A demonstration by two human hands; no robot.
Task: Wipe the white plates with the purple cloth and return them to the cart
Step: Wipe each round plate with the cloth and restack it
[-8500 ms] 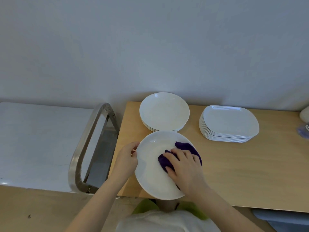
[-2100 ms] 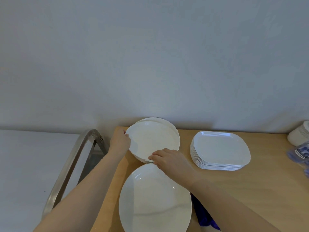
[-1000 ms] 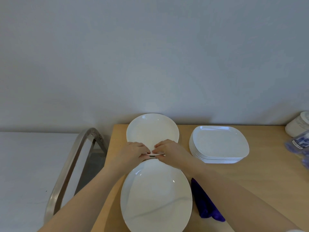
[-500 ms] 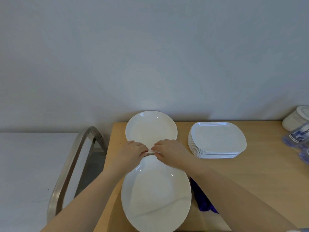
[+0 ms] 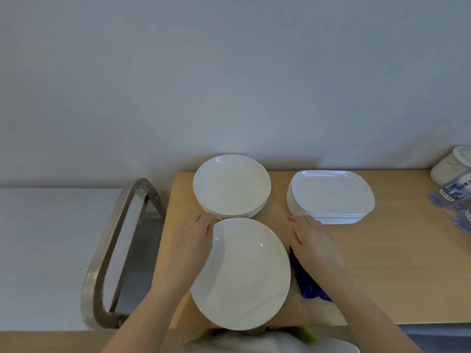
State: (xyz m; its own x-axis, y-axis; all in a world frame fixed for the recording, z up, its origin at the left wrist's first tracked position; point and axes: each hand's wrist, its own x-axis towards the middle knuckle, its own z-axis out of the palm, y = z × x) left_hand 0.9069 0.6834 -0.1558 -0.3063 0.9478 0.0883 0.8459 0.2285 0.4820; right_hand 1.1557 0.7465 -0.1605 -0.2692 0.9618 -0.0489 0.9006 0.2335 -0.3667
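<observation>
Here we see a large round white plate (image 5: 240, 273) at the near edge of the pale wooden table (image 5: 397, 271). Our left hand (image 5: 193, 238) touches its rim, fingers loosely curved; our right hand (image 5: 312, 242) hovers beside it, fingers relaxed and apart, above the crumpled purple cloth (image 5: 307, 284). We judge much remains: a stack of round white plates (image 5: 231, 187) and a stack of rectangular white plates (image 5: 331, 197) wait behind, none visible on the steel-handled cart (image 5: 112, 250).

Both bare forearms reach forward from the lower edge of the view. The left hand (image 5: 195, 238) lies at the near plate's (image 5: 240, 273) left rim, fingers loosely curved, apparently touching it. The right hand (image 5: 312, 242) hovers right of that plate, fingers extended and relaxed.
</observation>
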